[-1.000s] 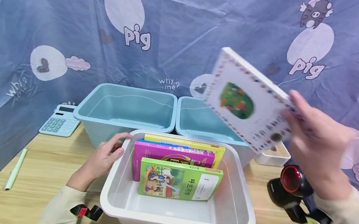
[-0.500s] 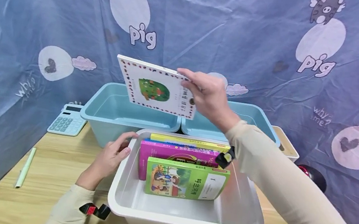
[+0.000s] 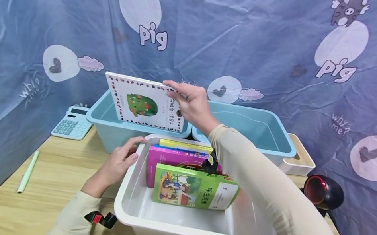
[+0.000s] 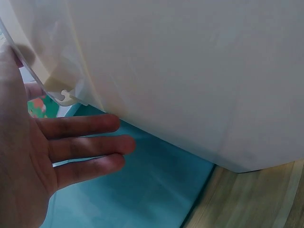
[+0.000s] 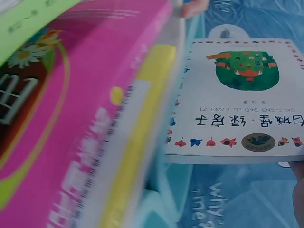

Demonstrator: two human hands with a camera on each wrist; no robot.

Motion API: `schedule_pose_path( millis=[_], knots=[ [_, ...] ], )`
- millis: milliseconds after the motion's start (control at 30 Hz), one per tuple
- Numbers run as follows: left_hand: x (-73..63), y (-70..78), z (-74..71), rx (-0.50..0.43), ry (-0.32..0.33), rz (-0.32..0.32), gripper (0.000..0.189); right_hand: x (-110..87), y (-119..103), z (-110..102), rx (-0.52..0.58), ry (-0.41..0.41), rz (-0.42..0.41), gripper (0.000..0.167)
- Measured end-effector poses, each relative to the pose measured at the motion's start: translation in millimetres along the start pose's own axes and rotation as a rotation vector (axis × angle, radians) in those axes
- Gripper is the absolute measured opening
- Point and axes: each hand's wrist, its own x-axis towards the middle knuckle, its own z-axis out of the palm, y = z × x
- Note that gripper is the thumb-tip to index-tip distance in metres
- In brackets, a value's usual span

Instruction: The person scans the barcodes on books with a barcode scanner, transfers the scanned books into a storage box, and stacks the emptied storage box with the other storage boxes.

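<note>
White book [image 3: 141, 103] (green-pictured); tilted, seemingly over left blue bin [image 3: 111, 137]

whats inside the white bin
The white bin holds a green book in front, then a magenta book, a thin blue edge and a yellow book. Nearer books cover much of those behind; the right sleeve hides part of the bin's right side.

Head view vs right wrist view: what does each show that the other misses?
Head only: the calculator and the light green pen on the table.
Right wrist only: the daisy printed on the magenta book.
Both: the white book held by the right hand, plus the magenta, green and yellow books.
</note>
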Motion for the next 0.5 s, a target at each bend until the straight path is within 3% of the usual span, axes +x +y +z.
schedule_pose_path(
  millis=[267,500],
  knots=[
    [0.6,-0.4,1.4,-0.011,-0.004,0.009,0.036,-27.1,14,15,0.14,-0.148,0.184,0.031],
    [-0.4,-0.3,-0.5,0.004,0.003,0.013,0.036,-44.8,21,21,0.145,-0.347,0.397,0.034]
  ],
)
